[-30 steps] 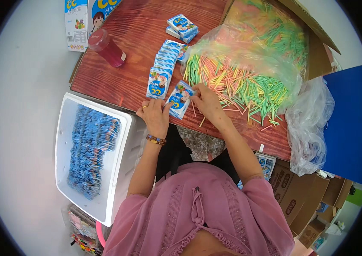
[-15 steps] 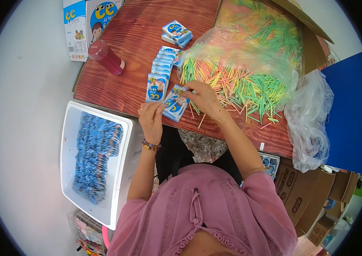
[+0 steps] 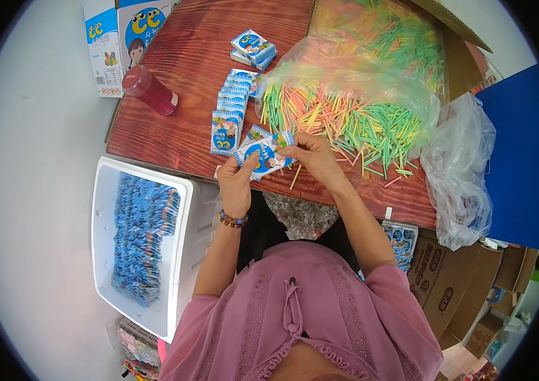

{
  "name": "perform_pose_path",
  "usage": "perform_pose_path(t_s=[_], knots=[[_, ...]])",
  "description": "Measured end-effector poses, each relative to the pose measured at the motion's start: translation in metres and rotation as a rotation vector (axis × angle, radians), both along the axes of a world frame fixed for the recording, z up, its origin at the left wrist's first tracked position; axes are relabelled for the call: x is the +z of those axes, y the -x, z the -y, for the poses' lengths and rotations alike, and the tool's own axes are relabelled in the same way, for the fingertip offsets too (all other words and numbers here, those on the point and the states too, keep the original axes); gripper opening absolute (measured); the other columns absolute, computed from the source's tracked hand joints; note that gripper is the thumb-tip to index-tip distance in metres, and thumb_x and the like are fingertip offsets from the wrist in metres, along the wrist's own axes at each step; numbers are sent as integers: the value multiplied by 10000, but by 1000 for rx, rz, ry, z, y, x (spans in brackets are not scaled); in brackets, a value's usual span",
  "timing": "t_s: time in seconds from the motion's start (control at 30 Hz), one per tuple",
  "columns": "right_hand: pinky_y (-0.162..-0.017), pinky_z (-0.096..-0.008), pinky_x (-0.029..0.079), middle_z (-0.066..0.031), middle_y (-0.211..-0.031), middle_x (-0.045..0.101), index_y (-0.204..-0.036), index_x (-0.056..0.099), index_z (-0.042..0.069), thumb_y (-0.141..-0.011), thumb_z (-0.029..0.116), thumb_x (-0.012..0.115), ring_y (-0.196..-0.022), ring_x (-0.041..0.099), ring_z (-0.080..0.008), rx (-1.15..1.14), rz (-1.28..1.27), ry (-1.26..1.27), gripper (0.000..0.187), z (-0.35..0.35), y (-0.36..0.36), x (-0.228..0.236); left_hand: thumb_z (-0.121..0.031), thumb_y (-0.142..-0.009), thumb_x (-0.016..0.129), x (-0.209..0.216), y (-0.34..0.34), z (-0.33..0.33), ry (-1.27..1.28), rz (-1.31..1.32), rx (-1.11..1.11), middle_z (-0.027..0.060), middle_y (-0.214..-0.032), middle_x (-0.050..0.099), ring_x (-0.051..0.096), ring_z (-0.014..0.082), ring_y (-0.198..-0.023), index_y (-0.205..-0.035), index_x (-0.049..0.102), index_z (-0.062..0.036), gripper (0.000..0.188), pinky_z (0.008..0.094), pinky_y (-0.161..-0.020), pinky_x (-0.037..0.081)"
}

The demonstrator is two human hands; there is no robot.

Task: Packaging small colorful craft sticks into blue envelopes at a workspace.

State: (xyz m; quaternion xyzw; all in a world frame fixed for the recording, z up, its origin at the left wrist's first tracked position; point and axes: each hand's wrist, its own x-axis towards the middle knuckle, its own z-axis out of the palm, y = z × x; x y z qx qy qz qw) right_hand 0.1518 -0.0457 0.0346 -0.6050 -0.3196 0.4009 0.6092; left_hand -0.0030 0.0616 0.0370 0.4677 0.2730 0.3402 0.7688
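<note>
A blue-and-white candy packet [image 3: 267,159] is stretched between my two hands near the table's front edge. My left hand [image 3: 236,185] pinches its left end, thumb on top. The fingers of my right hand [image 3: 317,160] grip the other end. Partly hidden behind it lies another similar packet [image 3: 256,133] on the table. Just to the left, an overlapping row of packets [image 3: 226,131] runs away from me. Beyond my right hand spreads a heap of thin pink, yellow and green sticks [image 3: 352,120], partly under a clear plastic bag [image 3: 295,68].
A small packet stack [image 3: 253,49] lies farther back on the red-brown table [image 3: 187,51]. At left stand a jar with pink contents [image 3: 152,90] and printed boxes [image 3: 105,47]. A white foam bin [image 3: 184,254] holds many packets. Crumpled plastic [image 3: 460,171] hangs at right.
The packet between my hands has been lifted and turned more level, showing another packet behind it. My right hand has shifted right and nearer; the left has moved slightly right.
</note>
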Motion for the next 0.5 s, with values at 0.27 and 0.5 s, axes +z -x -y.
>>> perform_pose_path(t_s=[0.27, 0.5], knots=[[-659, -215, 443, 13, -871, 625, -885, 649, 31, -863, 117, 681, -764, 552, -47, -147, -48, -93, 94, 15, 6, 17, -101, -916, 631, -1, 4, 4, 233, 67, 48, 56, -969, 686, 639, 93, -829, -1011, 669, 25, 162, 258, -752, 517], [-963, -358, 388, -67, -1228, 535, -1037, 631, 86, -799, 71, 707, -1168, 472, -212, 87, 392, -313, 251, 23, 1, 21, -175, -957, 571, -4, 5, 4, 342, 111, -115, 86, -1046, 680, 659, 164, -934, -1037, 642, 2, 207, 325, -828, 533]])
